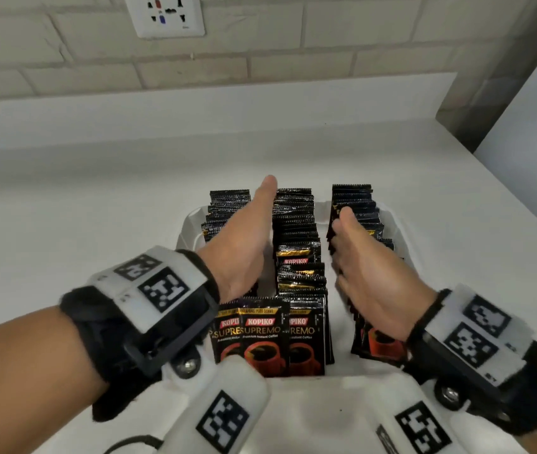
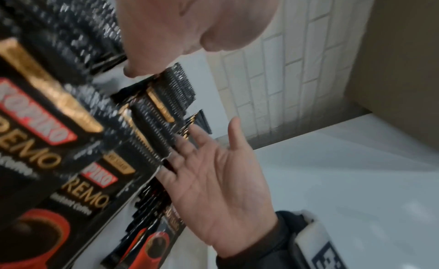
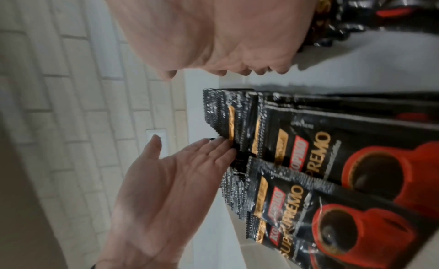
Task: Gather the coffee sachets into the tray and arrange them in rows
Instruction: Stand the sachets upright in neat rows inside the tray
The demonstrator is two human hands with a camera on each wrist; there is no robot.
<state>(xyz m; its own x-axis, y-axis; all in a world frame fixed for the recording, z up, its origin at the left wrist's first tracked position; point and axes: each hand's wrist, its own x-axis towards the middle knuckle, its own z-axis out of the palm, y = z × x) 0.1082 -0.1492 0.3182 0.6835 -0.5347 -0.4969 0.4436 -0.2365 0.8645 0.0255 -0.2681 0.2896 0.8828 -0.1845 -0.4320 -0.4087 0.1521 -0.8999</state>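
**Flat hands work between rows of coffee sachets in a white tray**

A person's left hand (image 1: 244, 244) reaches into a white tray (image 1: 188, 224) on a white counter (image 1: 96, 191), fingers straight and together, gripping nothing. Its fingers (image 3: 209, 154) lie edge-on against the sachets, with the left row of sachets (image 1: 224, 208) on their outer side and the middle row of sachets (image 1: 296, 231) on their thumb side. The right hand (image 1: 368, 276) is likewise flat and unclenched; its fingers (image 2: 187, 147) press the inner face of the right row of sachets (image 1: 355, 204), which stands upright just beyond the fingertips and along the palm. The middle row runs between the two hands, touching neither palm as far as the head view shows. Nearer the wrists, three front sachets (image 1: 263, 339) face the camera, their red cups and "Kopiko Supremo" lettering legible, slightly overlapping one another below the left hand's heel. Both wrists carry strapped devices with black-and-white markers. Beyond the fingertips rises a pale brick wall (image 1: 326, 44) with a wall socket (image 1: 165, 14).
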